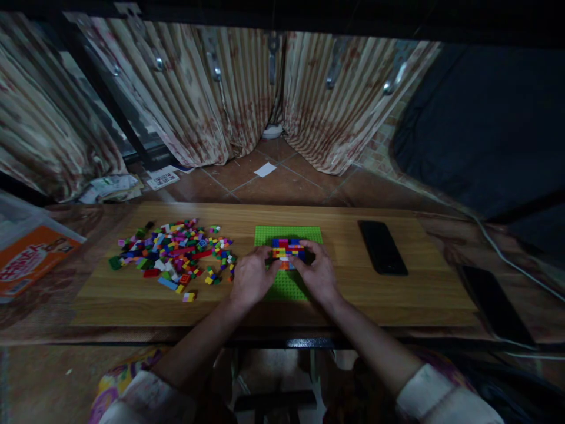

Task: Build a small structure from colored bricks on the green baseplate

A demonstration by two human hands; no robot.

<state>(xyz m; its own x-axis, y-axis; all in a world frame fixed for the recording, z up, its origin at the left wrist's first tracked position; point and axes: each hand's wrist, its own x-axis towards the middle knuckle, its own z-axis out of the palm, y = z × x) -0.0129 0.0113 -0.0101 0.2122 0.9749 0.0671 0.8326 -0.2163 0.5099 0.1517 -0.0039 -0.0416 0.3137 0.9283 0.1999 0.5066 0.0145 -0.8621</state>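
A block of toy building bricks [288, 247] in blue, red, yellow, white and orange rests on or just over a green baseplate [286, 288]. My left hand [252, 274] grips its left side, fingers behind and thumb in front. From the right, my right hand [318, 272] holds the same block, its thumb close to the left thumb near a white brick. Whether the block is joined to the baseplate I cannot tell. Left of my left hand spreads a pile of loose coloured bricks [176, 250].
The wooden board [344, 300] carries all of this. A black phone [382, 247] lies on its right part, and another dark flat device [494, 303] lies beyond its right edge with a cable. An orange-labelled plastic box [30, 259] stands far left. Curtains [247, 94] hang behind.
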